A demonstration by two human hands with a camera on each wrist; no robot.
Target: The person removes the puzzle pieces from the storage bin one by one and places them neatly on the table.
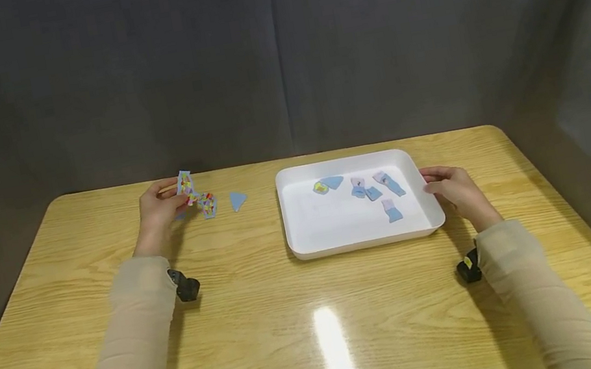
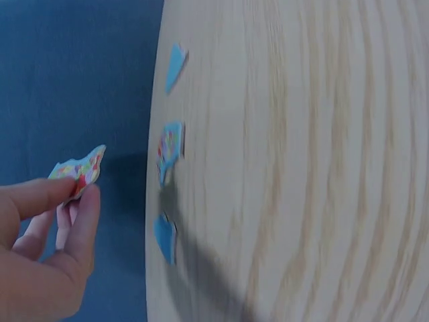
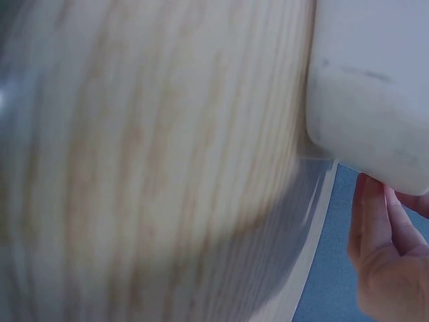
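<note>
Through the head camera I watched the left hand (image 1: 157,212) pinch a patterned piece (image 1: 184,183) between thumb and fingers, holding it up near the far edge of the wooden table (image 1: 249,324), left of the white tray (image 1: 309,228). Its print was a jumble of red, yellow and green on pale blue, too small for me to pick out any lettering. From the left wrist view I saw three more pieces lying apart along the table's edge: a plain blue piece (image 2: 165,238), a second patterned piece (image 2: 171,144) and a blue triangle (image 2: 175,68). Over on the right, the right hand (image 1: 460,192) had its fingers extended against the tray's outer right side, thumb set apart from them, nothing curled round a piece. Inside the tray lay several flat pieces, among them a yellow-marked piece (image 1: 320,188) touching a blue one (image 1: 334,182), and a pink-and-blue piece (image 1: 392,211) nearer the front. Up close, a dark smudge showed on the tray, too blurred to read. A yellow patch marked the black right wrist camera (image 1: 468,267); I could not tell whether it was a label.
</note>
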